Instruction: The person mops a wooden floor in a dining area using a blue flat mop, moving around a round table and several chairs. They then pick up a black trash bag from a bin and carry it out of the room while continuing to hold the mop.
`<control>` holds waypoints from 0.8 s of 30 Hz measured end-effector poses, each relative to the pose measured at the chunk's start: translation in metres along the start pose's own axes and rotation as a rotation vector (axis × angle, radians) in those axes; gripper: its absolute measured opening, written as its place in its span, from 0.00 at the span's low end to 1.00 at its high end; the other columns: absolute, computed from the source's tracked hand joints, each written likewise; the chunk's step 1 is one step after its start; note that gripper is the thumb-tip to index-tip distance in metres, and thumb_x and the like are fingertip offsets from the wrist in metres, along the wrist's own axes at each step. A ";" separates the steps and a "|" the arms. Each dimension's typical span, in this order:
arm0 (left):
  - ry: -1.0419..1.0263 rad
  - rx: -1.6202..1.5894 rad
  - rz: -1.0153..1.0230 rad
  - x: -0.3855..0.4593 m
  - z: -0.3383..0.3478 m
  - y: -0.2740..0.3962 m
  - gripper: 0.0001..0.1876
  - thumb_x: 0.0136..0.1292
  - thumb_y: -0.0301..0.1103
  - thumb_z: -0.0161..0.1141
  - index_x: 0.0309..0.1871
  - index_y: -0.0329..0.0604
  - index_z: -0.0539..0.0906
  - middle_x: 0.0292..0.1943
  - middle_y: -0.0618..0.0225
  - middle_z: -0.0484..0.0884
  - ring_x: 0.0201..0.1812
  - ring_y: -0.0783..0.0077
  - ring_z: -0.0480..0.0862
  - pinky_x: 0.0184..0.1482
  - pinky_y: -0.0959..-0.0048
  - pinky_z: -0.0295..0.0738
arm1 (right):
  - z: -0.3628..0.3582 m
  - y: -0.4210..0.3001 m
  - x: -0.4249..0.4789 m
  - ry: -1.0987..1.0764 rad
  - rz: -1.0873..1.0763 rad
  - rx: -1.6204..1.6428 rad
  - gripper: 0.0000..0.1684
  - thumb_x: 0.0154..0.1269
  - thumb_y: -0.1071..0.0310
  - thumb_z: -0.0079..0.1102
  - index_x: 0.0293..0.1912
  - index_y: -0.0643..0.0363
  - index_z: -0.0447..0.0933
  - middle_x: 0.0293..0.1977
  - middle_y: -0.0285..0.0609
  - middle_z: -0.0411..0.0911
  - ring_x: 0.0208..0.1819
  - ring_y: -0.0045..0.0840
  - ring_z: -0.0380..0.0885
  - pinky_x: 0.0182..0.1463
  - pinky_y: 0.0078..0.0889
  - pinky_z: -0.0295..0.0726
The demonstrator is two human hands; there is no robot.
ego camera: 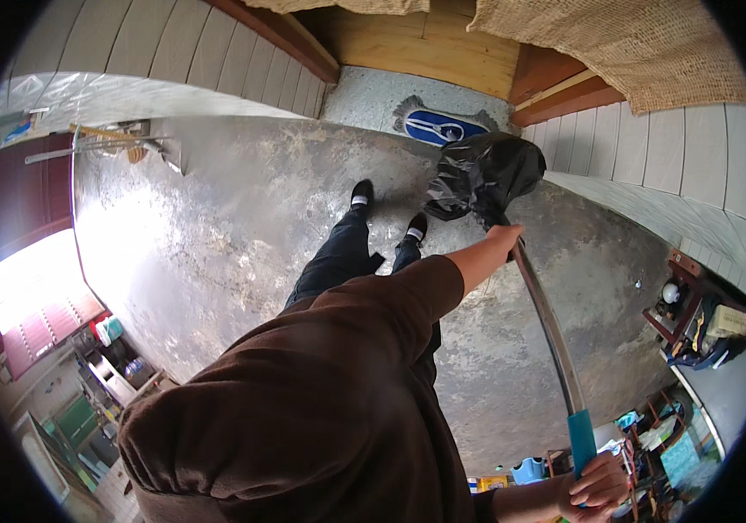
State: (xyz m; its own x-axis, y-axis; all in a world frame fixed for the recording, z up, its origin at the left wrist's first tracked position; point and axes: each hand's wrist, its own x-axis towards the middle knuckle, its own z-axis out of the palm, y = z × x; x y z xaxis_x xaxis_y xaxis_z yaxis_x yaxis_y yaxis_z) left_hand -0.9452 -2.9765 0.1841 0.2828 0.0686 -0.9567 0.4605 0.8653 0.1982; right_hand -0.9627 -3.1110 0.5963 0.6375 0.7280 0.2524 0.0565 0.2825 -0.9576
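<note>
My left hand point(506, 240) grips a long brown pole point(546, 320) at the gathered neck of a black plastic bag point(487, 171). The bag bulges around the pole's far end, so whatever is inside is hidden. At the near end, my right hand point(598, 489) is closed around the pole's teal grip point(582, 439), low at the right of the view. The pole runs slanting between both hands, to the right of my body. Just beyond the bag lies a blue oval pad point(438, 127) with white trim and grey fringe, partly covered by the bag.
A wooden step point(412, 46) and hanging burlap point(582, 46) are at the top. A panelled wall point(647, 144) stands right of the bag. A small wooden rack point(683, 281) with items is at the far right. Long-handled tools point(131, 145) lie at the upper left. A light-blue stool point(530, 469) is near my right arm.
</note>
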 end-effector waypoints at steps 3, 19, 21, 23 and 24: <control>0.041 -0.155 0.053 0.003 -0.012 0.021 0.10 0.48 0.38 0.61 0.22 0.42 0.77 0.19 0.64 0.75 0.20 0.66 0.76 0.21 0.64 0.67 | 0.012 0.009 0.018 0.091 -0.140 0.038 0.09 0.50 0.71 0.41 0.18 0.61 0.65 0.07 0.37 0.63 0.07 0.22 0.61 0.15 0.24 0.58; 0.296 0.021 0.447 -0.130 -0.402 0.045 0.17 0.45 0.46 0.59 0.33 0.44 0.80 0.21 0.68 0.72 0.23 0.75 0.70 0.24 0.74 0.63 | 0.171 0.108 0.071 -0.118 -0.243 0.069 0.17 0.60 0.62 0.31 0.16 0.54 0.55 0.06 0.30 0.53 0.09 0.16 0.50 0.20 0.23 0.55; 0.434 -0.059 0.457 -0.163 -0.494 0.003 0.11 0.51 0.41 0.55 0.34 0.47 0.80 0.15 0.73 0.69 0.17 0.77 0.67 0.20 0.75 0.60 | 0.224 0.110 0.069 -0.181 -0.264 0.059 0.14 0.59 0.64 0.33 0.19 0.55 0.57 0.08 0.31 0.55 0.12 0.17 0.53 0.23 0.25 0.56; 0.700 -0.180 0.481 -0.190 -0.568 -0.050 0.09 0.52 0.37 0.52 0.32 0.46 0.81 0.13 0.72 0.68 0.15 0.78 0.66 0.17 0.76 0.59 | 0.282 0.118 0.062 -0.223 -0.349 0.025 0.11 0.58 0.68 0.36 0.21 0.57 0.59 0.09 0.33 0.55 0.13 0.17 0.53 0.23 0.24 0.58; 0.681 -0.350 0.503 -0.202 -0.603 -0.078 0.08 0.52 0.35 0.51 0.31 0.45 0.81 0.14 0.72 0.69 0.16 0.79 0.67 0.17 0.77 0.60 | 0.310 0.120 0.061 -0.260 -0.411 0.031 0.09 0.57 0.69 0.37 0.21 0.58 0.59 0.10 0.34 0.55 0.13 0.18 0.53 0.23 0.24 0.59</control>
State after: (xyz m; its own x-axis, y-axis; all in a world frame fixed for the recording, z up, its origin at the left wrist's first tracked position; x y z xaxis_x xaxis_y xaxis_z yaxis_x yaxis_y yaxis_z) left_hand -1.5457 -2.7584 0.2336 -0.2273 0.6597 -0.7163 0.1049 0.7479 0.6555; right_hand -1.1552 -2.8388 0.5396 0.3535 0.6830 0.6392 0.2381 0.5951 -0.7676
